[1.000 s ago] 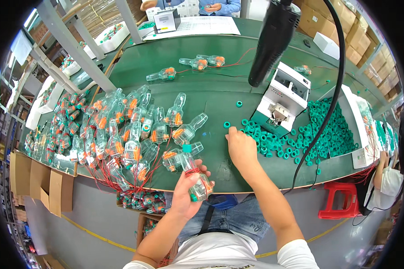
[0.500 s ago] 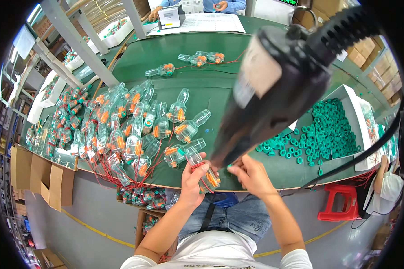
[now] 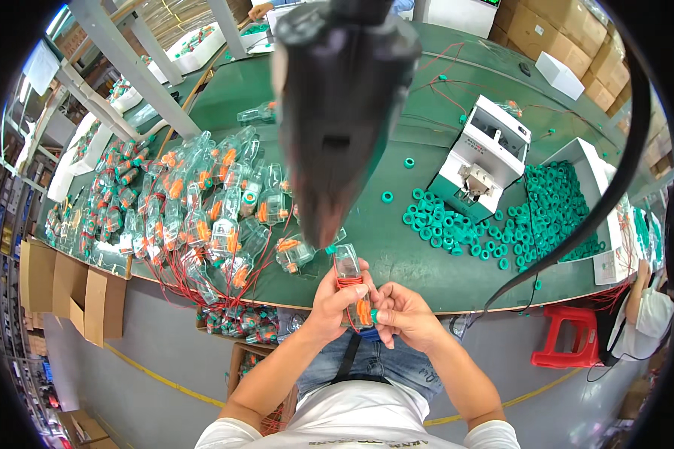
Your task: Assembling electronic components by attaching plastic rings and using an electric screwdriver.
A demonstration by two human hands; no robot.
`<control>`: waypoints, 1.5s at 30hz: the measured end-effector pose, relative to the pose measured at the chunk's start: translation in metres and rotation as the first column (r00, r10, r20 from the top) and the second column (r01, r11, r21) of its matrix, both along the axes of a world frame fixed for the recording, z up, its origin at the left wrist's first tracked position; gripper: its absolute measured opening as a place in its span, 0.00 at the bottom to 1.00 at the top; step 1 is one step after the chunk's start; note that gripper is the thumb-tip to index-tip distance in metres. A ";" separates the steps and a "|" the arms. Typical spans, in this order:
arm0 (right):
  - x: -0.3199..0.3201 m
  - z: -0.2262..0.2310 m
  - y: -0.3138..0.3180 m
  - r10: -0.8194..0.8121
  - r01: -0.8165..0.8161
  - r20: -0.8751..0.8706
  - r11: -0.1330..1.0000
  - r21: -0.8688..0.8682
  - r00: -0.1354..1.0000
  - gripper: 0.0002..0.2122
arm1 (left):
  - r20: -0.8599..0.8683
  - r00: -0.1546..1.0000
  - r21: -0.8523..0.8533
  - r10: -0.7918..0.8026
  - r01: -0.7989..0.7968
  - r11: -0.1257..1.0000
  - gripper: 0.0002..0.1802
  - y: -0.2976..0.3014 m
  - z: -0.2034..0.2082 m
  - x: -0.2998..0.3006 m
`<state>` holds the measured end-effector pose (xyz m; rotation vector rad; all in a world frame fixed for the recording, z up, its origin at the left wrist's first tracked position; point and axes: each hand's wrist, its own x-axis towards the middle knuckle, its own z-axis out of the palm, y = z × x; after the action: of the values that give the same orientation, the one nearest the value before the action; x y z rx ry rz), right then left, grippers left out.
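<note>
My left hand grips a clear bottle-shaped plastic housing with red wire wound round it and an orange part inside. At its lower end, my right hand pinches a small green ring against the housing. Just beyond my hands, another clear housing with an orange part lies on the table. To the left spreads a heap of similar housings, their red wires trailing over the table's near edge.
A dark tapered tool hangs close, hiding the table's middle. On the right are a small white machine, loose green rings and a white box of rings. A red stool stands on the floor; another person sits beyond it.
The hanging tool has swung left and away from my hands, uncovering the white machine. My right hand has come to the housing with a green ring; the housing now stands more upright.
</note>
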<state>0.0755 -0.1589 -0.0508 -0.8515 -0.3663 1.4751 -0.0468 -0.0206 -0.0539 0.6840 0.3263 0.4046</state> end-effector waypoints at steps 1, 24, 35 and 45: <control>-0.003 0.003 -0.001 0.013 -0.014 -0.020 0.999 -0.053 1.000 0.11 | -0.007 1.000 0.006 0.011 -0.011 1.000 0.23 -0.001 0.004 0.001; 0.028 0.007 -0.021 -0.360 0.475 0.520 0.874 -0.103 0.774 0.08 | -0.733 0.574 -0.239 0.365 -0.719 0.653 0.12 0.023 -0.173 -0.322; 0.039 -0.004 -0.023 -0.258 0.383 0.532 0.913 -0.138 0.806 0.08 | -0.704 0.144 0.673 0.695 -0.179 0.718 0.13 0.252 -0.364 -0.408; 0.036 0.007 -0.030 -0.304 0.486 0.615 0.861 -0.149 0.727 0.07 | 0.039 -0.618 0.836 0.786 -0.410 -0.364 0.18 0.250 -0.181 -0.400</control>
<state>0.1119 -0.1890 -0.0436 -1.5359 -0.3709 0.8433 -0.4465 0.2291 -0.2347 0.8681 2.0199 2.1148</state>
